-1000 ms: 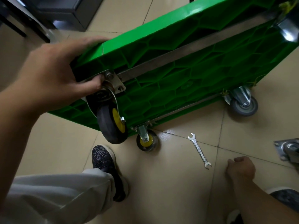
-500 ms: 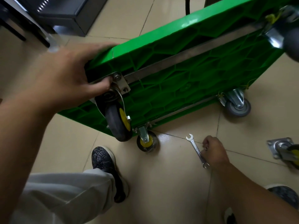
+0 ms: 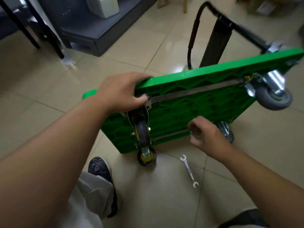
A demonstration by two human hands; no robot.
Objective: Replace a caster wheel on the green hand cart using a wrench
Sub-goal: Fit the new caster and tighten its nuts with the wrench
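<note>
1. shoe point(image 3: 100, 168) and pale trouser leg point(image 3: 88, 195): nearest the camera, planted on the tiled floor point(image 3: 49, 79), just short of the cart's lower edge.
2. wrench point(image 3: 189, 170): flat on the tiles, untouched, on the right side of the body. long axis slanting from one open end near the cart to the other open end nearer the camera.
3. right hand point(image 3: 209, 137): raised in front of the cart's underside, beyond the wrench and clear of it. fingers loosely curled, thumb and forefinger close together; cannot tell whether pinching anything small. plainly the nearer hand to the wrench.
4. judged need for the coming move: a reach down and back towards the body, with the grip taken across the slanted shank.
5. black-and-yellow caster wheel point(image 3: 143, 132): fixed by its plate at the near corner of the underside, tread edge-on to the camera. second caster point(image 3: 146, 157) of the same kind directly below, resting on the floor.
6. left hand point(image 3: 121, 91): wrapped over the corner of the green hand cart point(image 3: 189, 109), fingers on the deck side, thumb curled under against the caster's plate. holding the cart tipped on its edge; well apart from the wrench.
7. grey caster point(image 3: 273, 97): far upper corner, blurred. another grey caster point(image 3: 228, 134) partly hidden behind the right hand.
8. handle point(image 3: 191, 33): farthest, reaching away over the floor.
</note>
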